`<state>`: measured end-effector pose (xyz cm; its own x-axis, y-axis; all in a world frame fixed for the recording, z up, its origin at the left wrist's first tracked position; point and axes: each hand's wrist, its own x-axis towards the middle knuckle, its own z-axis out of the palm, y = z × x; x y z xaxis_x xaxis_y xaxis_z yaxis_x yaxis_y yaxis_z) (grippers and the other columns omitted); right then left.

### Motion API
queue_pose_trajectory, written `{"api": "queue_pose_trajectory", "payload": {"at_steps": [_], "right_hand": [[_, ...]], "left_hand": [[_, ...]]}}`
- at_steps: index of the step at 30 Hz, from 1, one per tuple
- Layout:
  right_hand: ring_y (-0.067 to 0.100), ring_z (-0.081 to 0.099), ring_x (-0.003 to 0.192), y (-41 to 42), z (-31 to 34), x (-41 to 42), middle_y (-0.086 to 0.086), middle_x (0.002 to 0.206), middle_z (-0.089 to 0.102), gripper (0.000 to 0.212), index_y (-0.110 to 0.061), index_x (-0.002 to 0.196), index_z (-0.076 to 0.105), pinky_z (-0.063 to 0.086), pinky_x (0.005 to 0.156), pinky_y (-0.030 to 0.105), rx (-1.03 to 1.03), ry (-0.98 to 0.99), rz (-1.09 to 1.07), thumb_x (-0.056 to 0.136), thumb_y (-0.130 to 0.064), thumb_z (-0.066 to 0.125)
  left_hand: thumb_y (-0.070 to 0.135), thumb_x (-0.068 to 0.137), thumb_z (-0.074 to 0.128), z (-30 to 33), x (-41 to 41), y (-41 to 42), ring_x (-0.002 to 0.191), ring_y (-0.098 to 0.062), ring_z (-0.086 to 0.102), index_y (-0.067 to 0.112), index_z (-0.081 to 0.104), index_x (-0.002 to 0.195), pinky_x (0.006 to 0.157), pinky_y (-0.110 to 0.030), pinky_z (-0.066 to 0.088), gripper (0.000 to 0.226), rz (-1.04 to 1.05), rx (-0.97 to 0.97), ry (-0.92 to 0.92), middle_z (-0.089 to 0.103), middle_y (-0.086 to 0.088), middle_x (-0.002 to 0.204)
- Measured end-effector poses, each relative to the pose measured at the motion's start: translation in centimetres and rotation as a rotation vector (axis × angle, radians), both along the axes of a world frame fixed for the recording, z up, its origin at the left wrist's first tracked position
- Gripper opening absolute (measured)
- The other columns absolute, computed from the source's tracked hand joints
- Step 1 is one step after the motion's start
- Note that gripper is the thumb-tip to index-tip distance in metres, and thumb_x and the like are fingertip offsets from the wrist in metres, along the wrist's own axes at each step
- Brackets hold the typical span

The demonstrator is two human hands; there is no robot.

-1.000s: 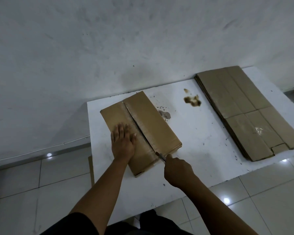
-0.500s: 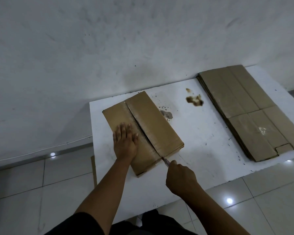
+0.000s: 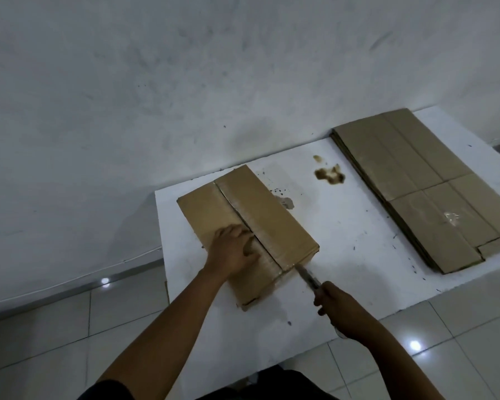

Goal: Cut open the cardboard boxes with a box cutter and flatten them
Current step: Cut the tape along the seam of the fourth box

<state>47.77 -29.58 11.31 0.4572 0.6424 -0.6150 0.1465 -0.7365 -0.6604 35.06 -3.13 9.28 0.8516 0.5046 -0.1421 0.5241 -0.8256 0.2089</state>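
A closed brown cardboard box (image 3: 269, 215) lies on the white table (image 3: 344, 235), its taped centre seam running from far left to near right. My left hand (image 3: 233, 249) rests on the box's near left flap, fingers curled at the seam. My right hand (image 3: 344, 310) grips the box cutter (image 3: 308, 275), whose blade tip sits just off the box's near end of the seam.
A stack of flattened cardboard boxes (image 3: 425, 192) lies along the right side of the table. Brown stains (image 3: 329, 173) mark the tabletop between box and stack. A grey wall stands behind the table, and tiled floor surrounds it.
The box cutter has come out past the near end of the seam, with my right hand drawn back toward me. My left hand's fingers have moved right and curled at the seam.
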Motion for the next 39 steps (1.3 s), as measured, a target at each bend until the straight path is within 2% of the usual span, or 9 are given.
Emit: {"api": "queue_pose_trajectory", "payload": {"at_steps": [5, 10, 15, 22, 29, 32, 34, 36, 39], "right_hand": [[0.020, 0.058, 0.107, 2.6, -1.7, -0.6, 0.010, 0.122, 0.054, 0.025, -0.015, 0.109, 0.053, 0.055, 0.089, 0.046, 0.289, 0.166, -0.354, 0.106, -0.035, 0.039], [0.020, 0.054, 0.106, 5.4, -3.0, 0.2, 0.009, 0.130, 0.039, 0.013, -0.024, 0.110, 0.049, 0.051, 0.093, 0.045, 0.357, 0.116, -0.346, 0.106, -0.033, 0.040], [0.026, 0.051, 0.122, 7.1, -3.2, 1.7, 0.010, 0.134, 0.039, 0.025, -0.015, 0.125, 0.047, 0.048, 0.101, 0.045, 0.367, 0.183, -0.324, 0.107, -0.031, 0.040], [0.023, 0.054, 0.119, 8.3, -3.5, 2.7, 0.016, 0.135, 0.041, 0.012, -0.020, 0.110, 0.049, 0.056, 0.090, 0.037, 0.418, 0.304, -0.376, 0.107, -0.028, 0.042], [0.022, 0.055, 0.124, 7.3, -4.5, 1.5, 0.012, 0.133, 0.050, 0.024, -0.010, 0.120, 0.050, 0.049, 0.104, 0.049, 0.466, 0.420, -0.520, 0.107, -0.028, 0.043], [0.023, 0.063, 0.113, 6.6, -4.4, -0.5, 0.008, 0.121, 0.059, 0.022, -0.009, 0.111, 0.050, 0.056, 0.093, 0.044, 0.448, 0.412, -0.603, 0.108, -0.028, 0.039], [0.023, 0.068, 0.090, 6.0, -4.3, -2.4, 0.007, 0.112, 0.062, 0.023, -0.009, 0.108, 0.048, 0.060, 0.069, 0.037, 0.395, 0.335, -0.598, 0.108, -0.029, 0.036], [0.024, 0.064, 0.065, 5.0, -4.4, -4.3, 0.012, 0.098, 0.065, 0.026, -0.006, 0.105, 0.046, 0.053, 0.050, 0.031, 0.351, 0.284, -0.555, 0.108, -0.030, 0.035], [0.026, 0.055, 0.051, 3.8, -4.3, -6.0, 0.013, 0.078, 0.061, 0.028, -0.005, 0.101, 0.047, 0.046, 0.044, 0.031, 0.334, 0.269, -0.507, 0.108, -0.031, 0.036]], "left_hand": [[0.083, 0.076, 0.047, 0.5, 0.2, -1.9, 0.137, -0.020, 0.035, 0.036, 0.060, 0.127, 0.116, -0.040, 0.019, 0.071, -0.148, -0.086, 0.045, 0.043, 0.002, 0.147], [0.079, 0.077, 0.051, 0.1, 0.1, -2.2, 0.146, -0.027, 0.018, 0.040, 0.036, 0.147, 0.108, -0.048, 0.021, 0.082, -0.191, -0.010, 0.206, 0.028, -0.002, 0.156], [0.074, 0.079, 0.057, 0.3, 0.3, -2.0, 0.143, -0.029, 0.022, 0.040, 0.033, 0.148, 0.100, -0.048, 0.029, 0.081, -0.158, 0.061, 0.261, 0.027, -0.003, 0.155], [0.074, 0.069, 0.066, 0.9, 1.7, -3.3, 0.140, -0.033, 0.023, 0.036, 0.038, 0.142, 0.102, -0.055, 0.033, 0.087, -0.068, -0.022, 0.284, 0.028, 0.000, 0.149], [0.087, 0.067, 0.039, 0.1, 3.5, -2.3, 0.124, -0.031, 0.036, 0.032, 0.048, 0.129, 0.097, -0.047, 0.032, 0.083, -0.111, 0.093, 0.216, 0.041, -0.001, 0.138], [0.086, 0.069, 0.051, 0.6, 4.8, -1.4, 0.129, -0.033, 0.029, 0.031, 0.043, 0.133, 0.102, -0.049, 0.031, 0.084, -0.144, 0.014, 0.304, 0.031, -0.002, 0.147], [0.085, 0.069, 0.055, 1.2, 5.3, -0.8, 0.133, -0.034, 0.025, 0.033, 0.045, 0.133, 0.106, -0.049, 0.029, 0.084, -0.171, 0.006, 0.337, 0.030, -0.002, 0.149], [0.085, 0.068, 0.058, 1.4, 5.3, -0.2, 0.138, -0.034, 0.021, 0.033, 0.049, 0.130, 0.112, -0.048, 0.022, 0.081, -0.193, 0.000, 0.327, 0.028, -0.003, 0.152], [0.083, 0.065, 0.064, 1.0, 5.1, 0.4, 0.148, -0.033, 0.009, 0.030, 0.062, 0.114, 0.121, -0.050, 0.010, 0.072, -0.237, 0.005, 0.222, 0.021, -0.005, 0.160]]}}
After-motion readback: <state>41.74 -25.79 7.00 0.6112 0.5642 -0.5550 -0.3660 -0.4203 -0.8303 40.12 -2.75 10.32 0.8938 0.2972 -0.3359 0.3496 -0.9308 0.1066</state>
